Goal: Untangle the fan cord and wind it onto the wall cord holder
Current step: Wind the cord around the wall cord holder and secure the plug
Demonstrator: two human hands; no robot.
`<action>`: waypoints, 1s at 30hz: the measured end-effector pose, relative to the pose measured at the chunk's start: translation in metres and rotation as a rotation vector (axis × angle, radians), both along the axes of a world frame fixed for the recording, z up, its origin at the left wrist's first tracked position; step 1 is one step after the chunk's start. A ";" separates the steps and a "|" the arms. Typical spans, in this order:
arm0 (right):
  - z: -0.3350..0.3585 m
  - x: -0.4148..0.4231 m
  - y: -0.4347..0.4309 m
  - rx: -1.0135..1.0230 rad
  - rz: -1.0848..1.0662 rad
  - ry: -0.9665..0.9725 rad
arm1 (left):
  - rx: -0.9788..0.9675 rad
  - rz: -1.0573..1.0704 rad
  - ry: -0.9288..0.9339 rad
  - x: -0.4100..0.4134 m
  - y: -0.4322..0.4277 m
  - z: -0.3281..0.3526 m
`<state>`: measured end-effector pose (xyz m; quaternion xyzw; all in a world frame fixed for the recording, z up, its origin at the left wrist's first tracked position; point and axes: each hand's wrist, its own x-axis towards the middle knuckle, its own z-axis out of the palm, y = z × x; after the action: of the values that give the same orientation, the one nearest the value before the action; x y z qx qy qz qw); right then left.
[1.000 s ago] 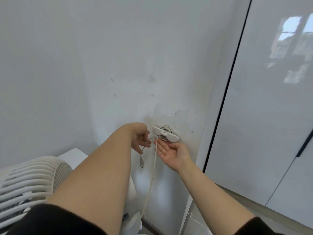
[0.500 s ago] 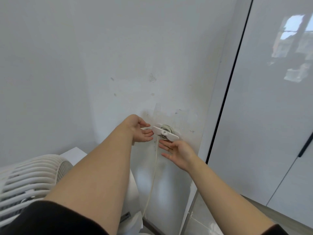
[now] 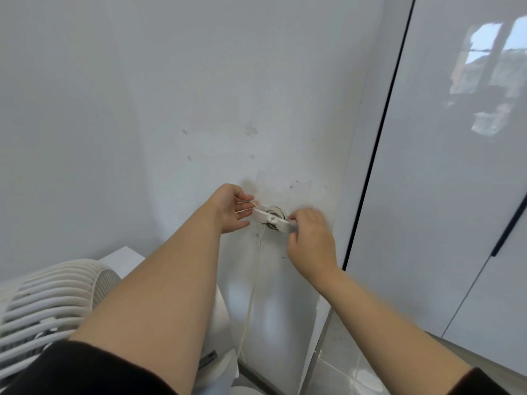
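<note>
White oblong plastic wall cord holder (image 3: pixel 270 217), mid-frame, slants upper left to lower right. Left hand (image 3: pixel 233 210) loosely cups pale thin fan cord (image 3: pixel 252 283) strands; blurred right hand (image 3: pixel 310 238) pinches the holder's lower-right tip.

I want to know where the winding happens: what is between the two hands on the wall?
In the head view, the cord holder lies between the left hand and the right hand, with cord hanging below it.

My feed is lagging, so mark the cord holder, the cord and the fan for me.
cord holder (image 3: pixel 265 215): head view, on its white crossbar, left of the hub.
cord (image 3: pixel 254 280): head view, on the stretch hanging below the holder.
fan (image 3: pixel 51 292): head view, on the ribbed white grille.
</note>
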<state>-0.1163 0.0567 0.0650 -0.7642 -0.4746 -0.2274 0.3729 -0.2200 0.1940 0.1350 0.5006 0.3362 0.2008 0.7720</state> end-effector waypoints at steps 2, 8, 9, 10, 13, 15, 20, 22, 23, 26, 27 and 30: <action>-0.003 0.002 0.003 -0.129 0.070 -0.186 | 0.015 0.005 0.002 0.000 -0.003 0.002; -0.002 0.004 0.006 -0.413 0.116 -0.233 | 0.048 0.017 0.007 0.000 -0.005 0.004; -0.001 0.005 0.006 -0.419 0.110 -0.255 | 0.053 0.013 0.010 0.000 -0.005 0.005; 0.000 0.006 0.006 -0.450 0.101 -0.296 | 0.057 0.006 0.013 0.000 -0.005 0.005; 0.006 0.013 0.005 -0.546 0.072 -0.487 | 0.067 -0.006 0.020 0.001 -0.004 0.007; 0.014 0.015 0.004 -0.612 0.083 -0.539 | 0.061 0.012 0.002 0.001 -0.002 0.009; 0.023 0.012 -0.001 -0.728 0.082 -0.671 | 0.065 0.184 -0.124 0.001 -0.003 0.013; 0.023 0.013 -0.001 -0.714 0.106 -0.636 | 0.066 0.309 -0.192 -0.001 -0.001 0.014; 0.024 0.013 -0.001 -0.691 0.126 -0.593 | 0.050 0.378 -0.236 -0.003 0.000 0.015; 0.027 0.017 0.001 -0.632 0.150 -0.537 | 0.025 0.484 -0.329 -0.008 0.001 0.015; 0.029 0.018 0.002 -0.624 0.143 -0.528 | 0.037 0.471 -0.336 -0.008 0.000 0.016; 0.038 0.020 0.009 -0.586 0.135 -0.429 | 0.073 0.425 -0.355 -0.007 -0.005 0.017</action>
<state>-0.0963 0.0660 0.1033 -0.7404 -0.6365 -0.2116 0.0444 -0.2267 0.1889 0.1520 0.4035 0.2856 0.4547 0.7408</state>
